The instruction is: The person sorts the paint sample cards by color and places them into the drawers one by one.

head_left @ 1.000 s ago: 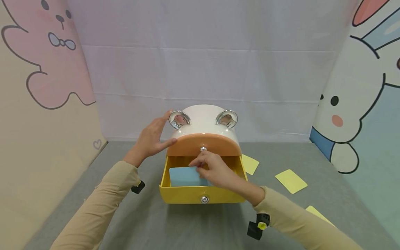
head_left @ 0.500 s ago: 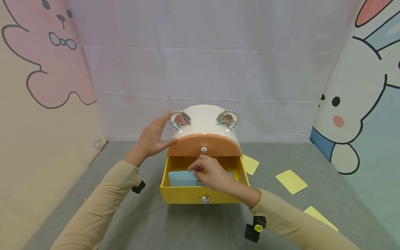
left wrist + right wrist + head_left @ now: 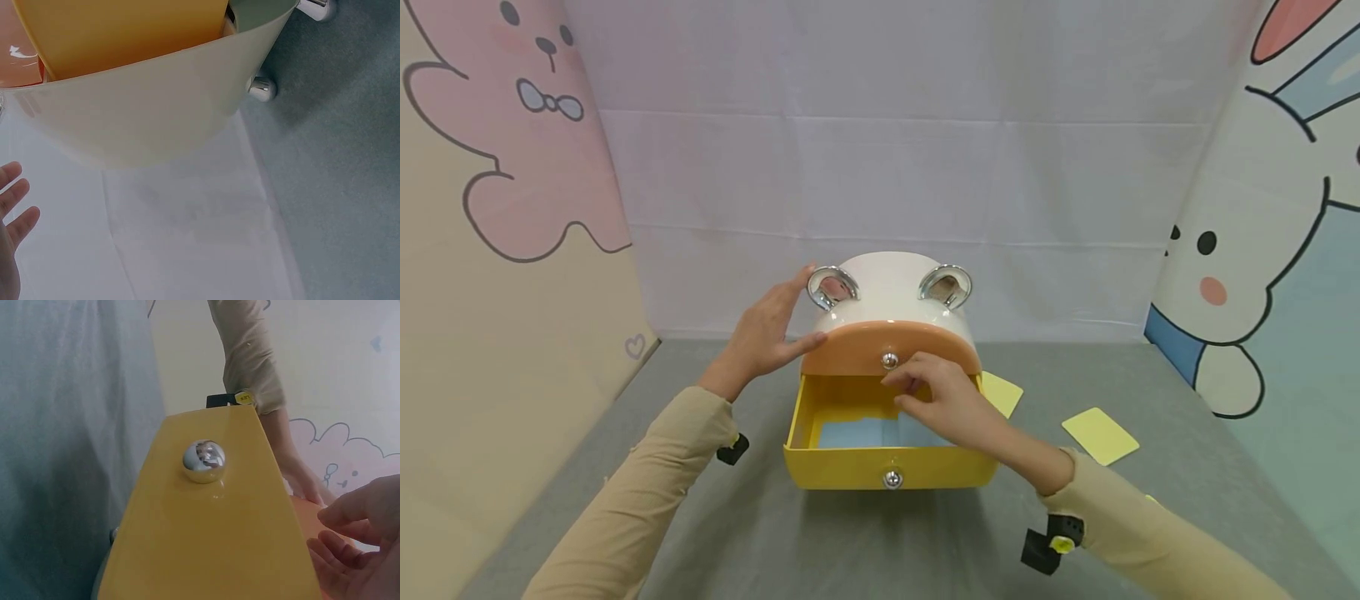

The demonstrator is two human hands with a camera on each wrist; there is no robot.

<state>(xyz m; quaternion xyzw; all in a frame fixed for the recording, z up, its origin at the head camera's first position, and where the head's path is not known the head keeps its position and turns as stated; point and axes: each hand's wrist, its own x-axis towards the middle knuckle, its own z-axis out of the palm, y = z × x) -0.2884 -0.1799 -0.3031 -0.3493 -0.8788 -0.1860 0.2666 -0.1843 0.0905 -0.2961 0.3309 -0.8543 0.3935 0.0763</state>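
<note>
A small white cabinet (image 3: 891,287) with silver ears has an orange upper drawer (image 3: 857,350) pushed in and a yellow lower drawer (image 3: 842,468) pulled out. Light blue cards (image 3: 850,433) lie flat inside the yellow drawer. My left hand (image 3: 763,329) rests against the cabinet's left side, its thumb on the edge of the orange front. Over the right part of the yellow drawer hovers my right hand (image 3: 951,398), fingers loosely bent and holding nothing. It partly hides the cards. In the right wrist view, the yellow front (image 3: 206,537) carries a round silver knob (image 3: 204,460).
Yellow cards lie on the grey table to the right: one beside the cabinet (image 3: 1002,393), another farther right (image 3: 1101,436). A third is mostly hidden by the right sleeve (image 3: 1157,533). A white cloth (image 3: 887,167) hangs behind the cabinet.
A blue card that stood tilted in the right hand's fingers now lies down in the yellow drawer. The right hand has let go and moved up and right. The left hand has stayed put.
</note>
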